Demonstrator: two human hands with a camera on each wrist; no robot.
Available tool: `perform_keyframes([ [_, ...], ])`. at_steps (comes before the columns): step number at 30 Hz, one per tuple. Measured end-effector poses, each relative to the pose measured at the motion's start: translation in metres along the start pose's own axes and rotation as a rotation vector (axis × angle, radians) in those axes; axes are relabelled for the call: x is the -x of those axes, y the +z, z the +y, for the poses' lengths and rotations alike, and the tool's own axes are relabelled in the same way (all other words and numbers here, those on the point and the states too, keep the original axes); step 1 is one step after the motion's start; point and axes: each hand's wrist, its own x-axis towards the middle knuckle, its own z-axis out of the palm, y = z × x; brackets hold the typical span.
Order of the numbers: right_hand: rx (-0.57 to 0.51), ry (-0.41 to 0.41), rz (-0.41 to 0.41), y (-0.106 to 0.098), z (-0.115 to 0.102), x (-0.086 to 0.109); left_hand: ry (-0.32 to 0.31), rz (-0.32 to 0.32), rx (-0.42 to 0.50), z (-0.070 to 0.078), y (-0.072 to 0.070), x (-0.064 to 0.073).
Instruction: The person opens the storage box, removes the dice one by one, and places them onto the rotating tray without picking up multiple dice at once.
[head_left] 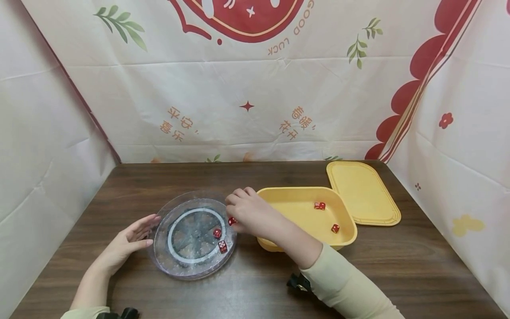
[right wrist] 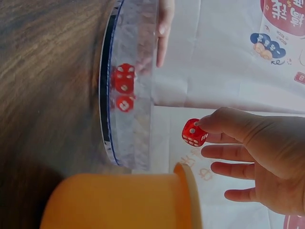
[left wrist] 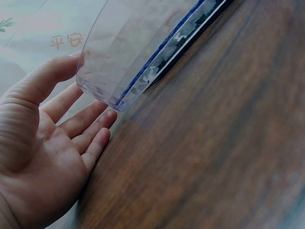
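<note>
A red die (right wrist: 194, 132) is pinched between thumb and forefinger of my right hand (head_left: 255, 212), above the right rim of a clear round dish (head_left: 167, 261). Two more red dice, one (head_left: 217, 233) just behind the other (head_left: 222, 247), lie inside the dish on its right side. At the dish's left side is my left hand (head_left: 129, 241), its fingers nearly straight and fingertips right at the clear wall, as the left wrist view shows. To the right stands a yellow tub (head_left: 287, 199) holding several red dice (head_left: 335, 228).
A flat yellow lid (head_left: 362, 192) lies behind and right of the tub, overlapping its rim in the head view. The brown wooden table (head_left: 247, 283) ends at a printed white cloth (head_left: 239, 88) at the back, with cloth on both sides.
</note>
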Motion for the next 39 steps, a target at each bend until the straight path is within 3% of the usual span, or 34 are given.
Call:
perform_keyframes([
  [17,0.023,0.031,-0.050,0.009,-0.003,-0.013,-0.003,0.003,-0.004,0.001,0.000,0.001],
  [28,0.010,0.033,-0.026,0.016,0.001,-0.010,-0.006,0.005,-0.007,0.000,0.001,0.001],
  [39,-0.002,0.042,-0.031,0.008,0.002,-0.006,-0.009,0.006,-0.028,-0.002,0.000,0.000],
])
